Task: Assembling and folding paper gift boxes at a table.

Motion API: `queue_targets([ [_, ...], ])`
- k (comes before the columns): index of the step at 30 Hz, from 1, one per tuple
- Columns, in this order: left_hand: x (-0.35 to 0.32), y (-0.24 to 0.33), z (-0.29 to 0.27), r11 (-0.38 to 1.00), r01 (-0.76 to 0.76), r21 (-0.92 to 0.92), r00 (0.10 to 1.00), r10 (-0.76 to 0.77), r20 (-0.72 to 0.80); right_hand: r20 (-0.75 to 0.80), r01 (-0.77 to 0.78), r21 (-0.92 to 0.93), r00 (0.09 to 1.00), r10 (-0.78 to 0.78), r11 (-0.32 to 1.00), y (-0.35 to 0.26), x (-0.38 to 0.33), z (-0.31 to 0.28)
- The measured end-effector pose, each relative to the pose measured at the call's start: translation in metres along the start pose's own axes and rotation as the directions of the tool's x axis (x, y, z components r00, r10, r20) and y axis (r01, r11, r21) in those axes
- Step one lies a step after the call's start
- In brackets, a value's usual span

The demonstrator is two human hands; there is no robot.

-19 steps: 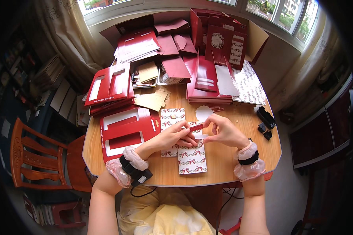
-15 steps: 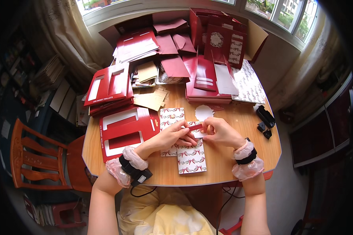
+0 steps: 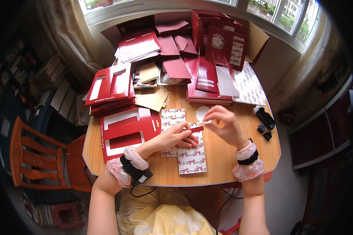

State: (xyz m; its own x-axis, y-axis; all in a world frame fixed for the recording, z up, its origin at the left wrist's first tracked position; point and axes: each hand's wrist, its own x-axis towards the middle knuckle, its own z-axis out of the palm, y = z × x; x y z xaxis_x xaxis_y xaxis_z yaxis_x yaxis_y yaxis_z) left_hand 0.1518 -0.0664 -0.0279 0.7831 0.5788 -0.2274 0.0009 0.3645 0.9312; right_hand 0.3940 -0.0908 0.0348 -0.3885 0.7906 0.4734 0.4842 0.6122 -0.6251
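My left hand pinches a small dark red strip just above a white envelope with a red bow pattern lying on the wooden table. My right hand hovers beside it, fingers curled, its fingertips near a white scalloped round sticker; whether it grips anything I cannot tell. A second bow-patterned envelope lies under my left fingers, partly covered.
A flat red die-cut card with window cut-outs lies to the left. Stacks of red cards and boxes, tan envelopes and patterned sheets fill the far half. Small black objects sit at the right edge. A wooden chair stands left.
My right hand has lifted slightly away from the envelope, toward the white sticker. My left hand still holds the red strip in about the same place.
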Motion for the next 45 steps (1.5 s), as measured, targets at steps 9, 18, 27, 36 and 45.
queue_targets([
  [9, 0.002, 0.005, 0.004, 0.999, 0.005, -0.032, 0.999, -0.004, 0.036, 0.096, 0.005, -0.017, 0.995, -0.003, 1.000, 0.008, -0.014, 0.028],
  [18, -0.002, 0.005, 0.011, 0.936, -0.194, 0.294, 0.980, 0.168, 0.109, 0.005, -0.296, 0.311, 0.951, 0.310, 0.903, 0.021, -0.013, 0.026],
  [27, -0.015, 0.020, 0.012, 0.518, -0.473, 0.713, 0.879, 0.334, 0.341, 0.164, -0.483, 0.531, 0.865, 0.474, 0.696, 0.026, -0.015, 0.045],
  [36, -0.028, 0.042, -0.003, 0.385, -0.056, 0.921, 0.966, 0.255, -0.048, 0.192, -0.506, 0.442, 0.860, 0.473, 0.741, 0.030, -0.019, 0.050],
  [45, -0.019, 0.027, -0.013, 0.427, -0.291, 0.856, 0.922, 0.364, 0.132, 0.133, -0.246, 0.150, 0.965, 0.227, 0.958, 0.022, -0.019, 0.055],
])
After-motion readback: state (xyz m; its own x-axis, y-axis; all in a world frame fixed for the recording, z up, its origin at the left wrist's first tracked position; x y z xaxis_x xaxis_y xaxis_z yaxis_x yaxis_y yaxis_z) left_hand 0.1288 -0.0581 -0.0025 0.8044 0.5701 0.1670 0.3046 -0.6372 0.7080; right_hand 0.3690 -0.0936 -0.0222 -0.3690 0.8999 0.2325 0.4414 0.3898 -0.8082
